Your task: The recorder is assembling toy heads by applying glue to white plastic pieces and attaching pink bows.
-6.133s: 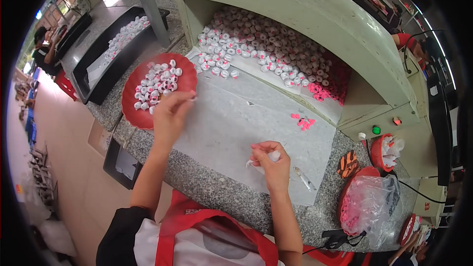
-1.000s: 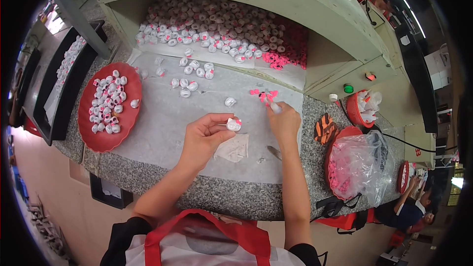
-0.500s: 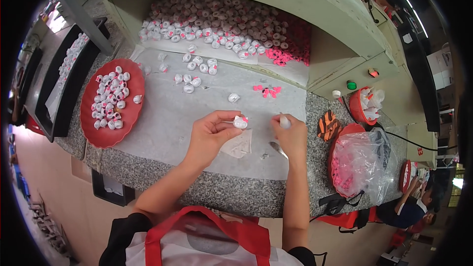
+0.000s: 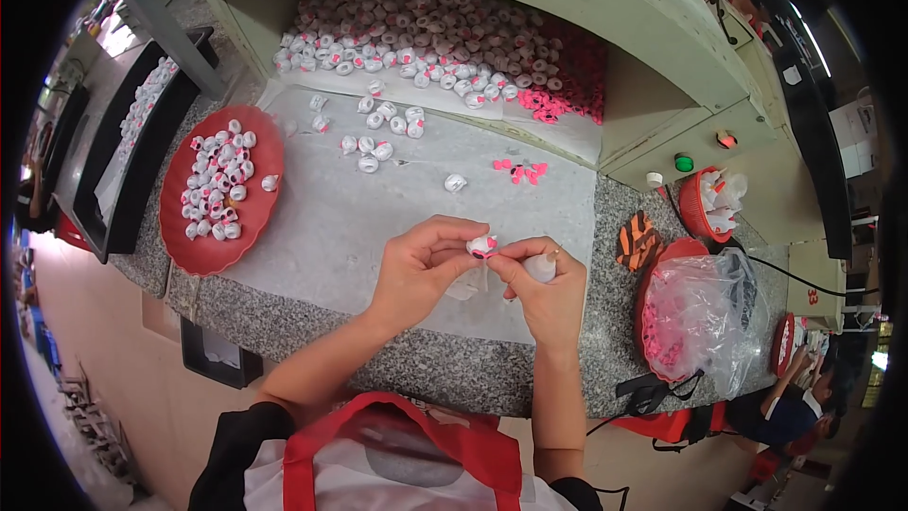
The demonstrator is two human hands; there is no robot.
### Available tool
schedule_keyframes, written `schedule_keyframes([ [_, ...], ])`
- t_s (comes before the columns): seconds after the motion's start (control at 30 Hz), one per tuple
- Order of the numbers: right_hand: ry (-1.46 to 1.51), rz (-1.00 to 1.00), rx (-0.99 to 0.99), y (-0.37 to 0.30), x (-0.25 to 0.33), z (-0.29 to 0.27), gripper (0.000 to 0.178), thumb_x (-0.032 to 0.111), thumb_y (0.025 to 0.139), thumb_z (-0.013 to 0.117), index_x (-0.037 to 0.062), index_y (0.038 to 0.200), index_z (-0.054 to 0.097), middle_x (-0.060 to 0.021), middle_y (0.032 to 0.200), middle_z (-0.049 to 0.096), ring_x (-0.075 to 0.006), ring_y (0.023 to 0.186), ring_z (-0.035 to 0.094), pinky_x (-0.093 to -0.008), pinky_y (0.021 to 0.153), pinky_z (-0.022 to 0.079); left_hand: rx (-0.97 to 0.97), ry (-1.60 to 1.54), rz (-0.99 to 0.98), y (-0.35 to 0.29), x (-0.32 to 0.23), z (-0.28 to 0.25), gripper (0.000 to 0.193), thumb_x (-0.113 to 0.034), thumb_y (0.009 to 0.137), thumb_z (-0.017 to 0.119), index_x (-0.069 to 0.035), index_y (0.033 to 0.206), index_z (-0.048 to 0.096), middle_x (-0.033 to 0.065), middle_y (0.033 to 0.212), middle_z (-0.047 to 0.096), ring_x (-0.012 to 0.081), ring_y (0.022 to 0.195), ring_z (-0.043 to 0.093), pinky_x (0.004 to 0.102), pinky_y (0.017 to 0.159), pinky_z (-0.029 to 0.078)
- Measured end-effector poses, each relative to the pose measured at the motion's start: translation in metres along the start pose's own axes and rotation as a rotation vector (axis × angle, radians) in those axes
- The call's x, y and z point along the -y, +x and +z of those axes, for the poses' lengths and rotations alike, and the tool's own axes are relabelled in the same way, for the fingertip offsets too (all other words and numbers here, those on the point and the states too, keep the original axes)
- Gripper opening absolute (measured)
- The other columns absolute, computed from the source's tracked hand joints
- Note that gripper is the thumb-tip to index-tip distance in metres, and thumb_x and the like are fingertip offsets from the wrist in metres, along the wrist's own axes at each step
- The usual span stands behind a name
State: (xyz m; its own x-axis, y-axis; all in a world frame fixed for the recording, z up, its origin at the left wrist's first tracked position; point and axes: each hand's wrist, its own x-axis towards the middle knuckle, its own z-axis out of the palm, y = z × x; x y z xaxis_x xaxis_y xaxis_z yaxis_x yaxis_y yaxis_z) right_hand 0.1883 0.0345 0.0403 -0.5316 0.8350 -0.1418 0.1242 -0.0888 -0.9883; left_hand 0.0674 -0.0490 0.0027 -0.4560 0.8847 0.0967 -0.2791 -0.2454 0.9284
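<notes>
My left hand (image 4: 416, 263) pinches a small white rounded cat-head piece (image 4: 480, 246) with pink on it, above the middle of the bench. My right hand (image 4: 551, 298) keeps a small white squeeze bottle (image 4: 540, 268) in its palm, while its thumb and forefinger touch the right side of the piece. Beneath the hands lies a pale cloth (image 4: 463, 286), mostly hidden. One loose white piece (image 4: 455, 183) sits just beyond them, and a few pink bow-shaped parts (image 4: 520, 171) lie farther right. Small groups of white pieces (image 4: 368, 146) stand to the far left.
At the left is a red scalloped tray (image 4: 270, 142) of white pieces. A shelf (image 4: 213, 9) at the back is heaped with more. On the right are an orange-red cup (image 4: 695, 213) and a pink-filled tray under a plastic bag (image 4: 719, 312). Another person (image 4: 794, 402) works far right.
My right hand has moved left and its fingers now meet the piece in my left hand. The bottle has come along in the right hand. The piece has been turned.
</notes>
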Motion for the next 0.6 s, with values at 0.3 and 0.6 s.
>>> schedule_keyframes([
  [0.3,0.037,-0.121,-0.080,-0.007,-0.010,0.010,0.014,-0.002,0.068,0.066,-0.0002,0.079,0.059,-0.0016,0.069,0.056,-0.0045,0.056,0.049,-0.0165,0.048,0.039,-0.015,-0.149,-0.206,0.003,-0.010,-0.001,0.028,0.013,0.072,0.055,0.003,0.098,0.056,0.0139,0.107,0.054,0.0190,0.097,0.055,0.0284,0.082,0.047],
  [0.6,-0.184,-0.353,-0.101,-0.007,-0.020,0.010,0.014,-0.004,0.068,0.066,0.0015,0.080,0.059,-0.0002,0.073,0.054,-0.0057,0.066,0.050,-0.0183,0.058,0.040,-0.016,-0.146,-0.057,0.003,0.001,0.000,0.025,0.013,0.072,0.055,0.003,0.095,0.056,0.0150,0.106,0.053,0.0204,0.095,0.055,0.0299,0.083,0.047],
])
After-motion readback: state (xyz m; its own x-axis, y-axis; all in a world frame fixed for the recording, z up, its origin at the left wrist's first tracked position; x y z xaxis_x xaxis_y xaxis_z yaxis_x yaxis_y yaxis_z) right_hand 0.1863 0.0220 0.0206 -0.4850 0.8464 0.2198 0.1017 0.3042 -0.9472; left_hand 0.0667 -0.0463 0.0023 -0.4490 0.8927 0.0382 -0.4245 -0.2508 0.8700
